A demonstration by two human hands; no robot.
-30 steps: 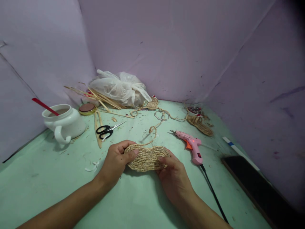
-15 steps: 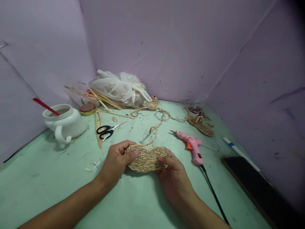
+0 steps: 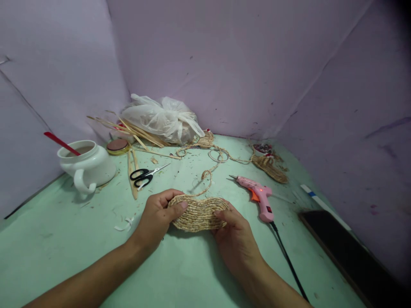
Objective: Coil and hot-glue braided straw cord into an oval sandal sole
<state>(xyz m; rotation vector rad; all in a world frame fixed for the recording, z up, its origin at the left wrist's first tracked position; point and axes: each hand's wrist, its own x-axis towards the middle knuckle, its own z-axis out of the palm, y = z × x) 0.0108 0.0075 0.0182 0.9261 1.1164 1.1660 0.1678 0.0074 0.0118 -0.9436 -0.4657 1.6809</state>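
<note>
A woven sole of coiled straw cord (image 3: 198, 216), tan and shaped like a small slipper sole, is held level above the table by both hands. My left hand (image 3: 160, 216) pinches its left end, thumb on top and fingers behind. My right hand (image 3: 236, 231) grips the right end the same way, its other fingers partly hidden beneath. From the sole's far edge a loose braided cord (image 3: 210, 182) runs back across the table. To the right lies a pink glue gun (image 3: 261, 194) with a small orange light on it.
Black-handled scissors (image 3: 146, 174) lie left of centre beside flat straw strips (image 3: 133, 184). A white pot (image 3: 91, 164) holding a red stick stands at left. Behind are a white plastic bag (image 3: 163, 117) and a small finished slipper (image 3: 271, 169). A dark flat slab (image 3: 340, 252) lies at right.
</note>
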